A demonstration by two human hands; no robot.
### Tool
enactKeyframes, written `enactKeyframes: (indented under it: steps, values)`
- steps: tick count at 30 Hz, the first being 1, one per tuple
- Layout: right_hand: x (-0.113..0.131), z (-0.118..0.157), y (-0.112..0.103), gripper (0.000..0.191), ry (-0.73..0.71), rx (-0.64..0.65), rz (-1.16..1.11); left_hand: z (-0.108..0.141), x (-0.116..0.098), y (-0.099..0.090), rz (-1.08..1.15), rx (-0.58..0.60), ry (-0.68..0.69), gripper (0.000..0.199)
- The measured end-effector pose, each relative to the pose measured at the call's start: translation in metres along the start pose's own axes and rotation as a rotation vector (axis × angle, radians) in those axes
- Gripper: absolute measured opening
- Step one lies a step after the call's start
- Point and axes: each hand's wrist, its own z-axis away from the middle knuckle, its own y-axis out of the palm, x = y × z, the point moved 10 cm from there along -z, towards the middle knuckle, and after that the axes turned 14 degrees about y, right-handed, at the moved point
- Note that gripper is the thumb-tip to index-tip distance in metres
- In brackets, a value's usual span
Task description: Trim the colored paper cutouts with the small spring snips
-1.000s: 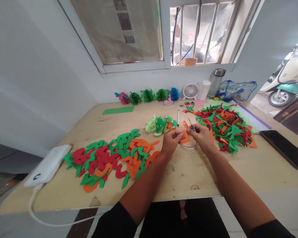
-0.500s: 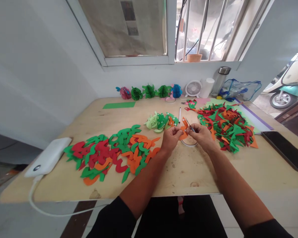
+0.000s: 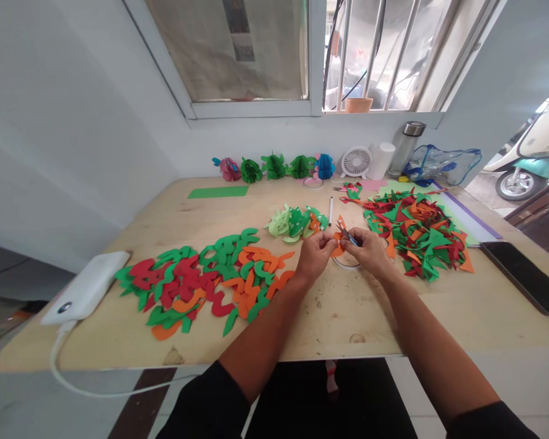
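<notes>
My left hand (image 3: 316,251) pinches a small orange paper piece (image 3: 339,249) between thumb and fingers. In my right hand (image 3: 365,245) is a small pair of scissors (image 3: 347,233), its blades pointing up and left beside the orange piece. Below both hands a white ring (image 3: 346,264) lies on the table, partly covered. Just beyond my left hand sits a cluster of green paper shapes with white dots (image 3: 297,222). Left of my forearm spreads a pile of curved red, green and orange cut-outs (image 3: 238,268). Pointed paper scraps (image 3: 432,235) are heaped right of my right hand.
A marker (image 3: 330,211) lies beyond the hands. Folded paper figures (image 3: 273,166), a small fan (image 3: 356,163) and a glass bottle (image 3: 407,148) line the wall. A phone (image 3: 526,274) rests at the right, a white power bank (image 3: 88,286) with a cable at the left.
The scissors have turned and show more plainly against the orange piece, which has shifted slightly in my fingers. Both hands stay in nearly the same place.
</notes>
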Motion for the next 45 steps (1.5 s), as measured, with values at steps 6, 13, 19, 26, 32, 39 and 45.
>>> enactKeyframes:
  steps: [6,13,19,26,32,39,45]
  values:
    - [0.001,0.001,0.0,0.012,-0.009,-0.011,0.032,0.0,-0.001,0.001,0.005,0.004,-0.001,0.007]
    - [0.001,0.0,-0.001,0.012,-0.023,-0.037,0.044,0.0,-0.001,0.001,-0.011,0.016,-0.007,0.008]
    - [0.0,-0.001,0.0,0.011,-0.035,-0.033,0.052,0.0,-0.001,0.003,-0.022,0.031,0.001,0.009]
    - [0.0,0.0,0.001,0.011,-0.024,-0.028,0.053,0.001,0.0,0.001,-0.031,0.014,-0.002,0.007]
    - [0.004,0.003,-0.003,0.017,-0.01,-0.046,-0.025,0.0,-0.006,-0.002,-0.03,-0.032,0.007,0.008]
    - [0.01,0.005,-0.014,0.017,-0.018,-0.112,-0.091,0.001,-0.005,-0.005,0.028,-0.092,-0.03,0.011]
    - [0.011,0.006,-0.017,0.016,-0.012,-0.135,-0.096,0.0,-0.006,-0.006,0.036,-0.104,-0.041,0.01]
